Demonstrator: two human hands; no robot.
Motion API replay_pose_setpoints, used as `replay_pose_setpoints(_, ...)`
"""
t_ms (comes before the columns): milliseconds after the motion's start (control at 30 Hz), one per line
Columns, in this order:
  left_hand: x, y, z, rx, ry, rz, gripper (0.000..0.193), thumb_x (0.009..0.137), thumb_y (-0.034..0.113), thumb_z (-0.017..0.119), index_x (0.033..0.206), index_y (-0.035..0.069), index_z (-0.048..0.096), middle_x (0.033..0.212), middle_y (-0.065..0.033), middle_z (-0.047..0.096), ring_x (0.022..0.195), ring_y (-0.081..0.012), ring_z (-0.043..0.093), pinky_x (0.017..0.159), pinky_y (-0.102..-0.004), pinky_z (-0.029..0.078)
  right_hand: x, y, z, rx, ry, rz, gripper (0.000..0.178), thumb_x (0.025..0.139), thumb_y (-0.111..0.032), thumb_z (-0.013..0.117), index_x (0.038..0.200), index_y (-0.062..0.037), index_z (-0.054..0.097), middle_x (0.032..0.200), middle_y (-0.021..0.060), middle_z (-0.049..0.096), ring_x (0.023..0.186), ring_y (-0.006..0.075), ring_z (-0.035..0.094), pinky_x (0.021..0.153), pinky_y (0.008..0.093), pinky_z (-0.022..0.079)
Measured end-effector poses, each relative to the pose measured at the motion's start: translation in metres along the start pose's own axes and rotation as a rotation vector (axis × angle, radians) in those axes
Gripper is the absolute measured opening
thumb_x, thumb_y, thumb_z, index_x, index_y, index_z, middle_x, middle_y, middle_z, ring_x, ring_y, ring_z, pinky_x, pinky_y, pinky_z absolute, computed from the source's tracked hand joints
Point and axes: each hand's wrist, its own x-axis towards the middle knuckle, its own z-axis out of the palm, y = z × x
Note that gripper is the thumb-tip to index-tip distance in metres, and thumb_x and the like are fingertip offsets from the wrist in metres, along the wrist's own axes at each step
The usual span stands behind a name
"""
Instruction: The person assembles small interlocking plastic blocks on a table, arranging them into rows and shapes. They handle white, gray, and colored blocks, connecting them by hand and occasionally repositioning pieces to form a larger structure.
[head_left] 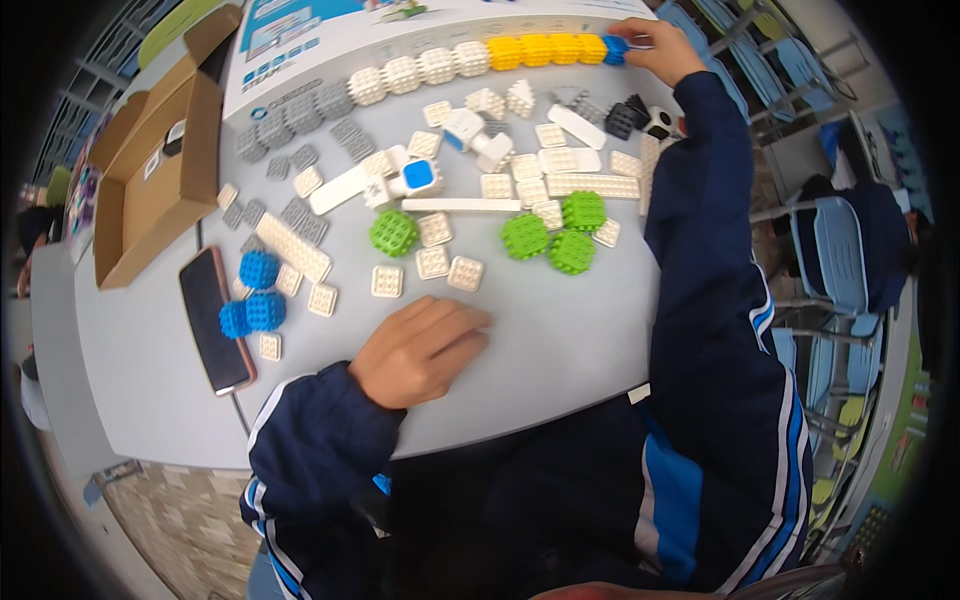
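Note:
At the far right, my right hand (662, 50) has its thumb and fingers closed on a blue block (615, 50). That block sits at the right end of a long row, touching the yellow blocks (548, 50). Leftward the row continues with knobbly white blocks (436, 66) and grey blocks (302, 112). My left hand (420, 350) rests on the near part of the grey table, fingers loosely bent and a little apart, with nothing visible in it. Closest to it lie small white square plates (465, 273). A round green block (394, 232) is just beyond them.
A large printed box (330, 60) stands behind the row. More green blocks (572, 252), white modules (417, 176) and strips lie mid-table. Leftward are blue round blocks (265, 311), a phone (215, 320) and an open cardboard box (160, 180). Blue chairs (835, 255) stand right.

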Motion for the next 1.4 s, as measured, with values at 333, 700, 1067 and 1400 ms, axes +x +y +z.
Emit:
replay_pose_setpoints(333, -0.009, 0.001, 0.003, 0.008, 0.042, 0.014, 0.015, 0.072, 0.005, 0.066, 0.087, 0.002, 0.066, 0.101, -0.0077, 0.063, 0.086, -0.0233, 0.060, 0.075, -0.0337, 0.050, -0.084, -0.260, 0.043, 0.324, -0.044, -0.830, 0.037, 0.085, -0.018, 0.071, 0.121, -0.0086, 0.066, 0.129, 0.0147, 0.061, 0.121, 0.0328, 0.058, 0.103, 0.0393, 0.046)
replay_pose_setpoints(700, -0.011, 0.009, 0.000, 0.106, 0.128, -0.011, 0.023, 0.081, 0.001, 0.071, 0.103, -0.002, 0.070, 0.109, -0.0167, 0.067, 0.101, -0.0360, 0.065, 0.086, -0.0436, 0.052, -0.082, -0.402, 0.166, 0.102, -0.275, -0.899, 0.051, 0.065, -0.033, 0.085, 0.109, -0.0119, 0.071, 0.110, 0.0176, 0.059, 0.108, 0.0381, 0.055, 0.078, 0.0468, 0.056)
replay_pose_setpoints(1067, -0.011, 0.004, -0.002, 0.014, 0.034, 0.045, 0.014, 0.069, -0.002, 0.071, 0.083, -0.001, 0.068, 0.099, -0.0121, 0.066, 0.085, -0.0276, 0.064, 0.072, -0.0361, 0.052, -0.064, -0.320, 0.065, 0.481, 0.082, -0.927, 0.045, 0.067, -0.027, 0.084, 0.105, -0.0087, 0.068, 0.109, 0.0099, 0.062, 0.105, 0.0290, 0.059, 0.083, 0.0412, 0.051)
replay_pose_setpoints(1400, 0.002, 0.000, -0.001, -0.048, 0.006, 0.041, 0.023, 0.065, -0.006, 0.066, 0.088, -0.002, 0.067, 0.101, -0.0123, 0.065, 0.085, -0.0284, 0.064, 0.072, -0.0371, 0.052, -0.064, -0.024, -0.062, -0.247, 0.394, 0.052, 0.056, 0.065, -0.046, 0.085, 0.108, -0.0124, 0.074, 0.105, 0.0107, 0.071, 0.094, 0.0255, 0.069, 0.084, 0.0361, 0.054)
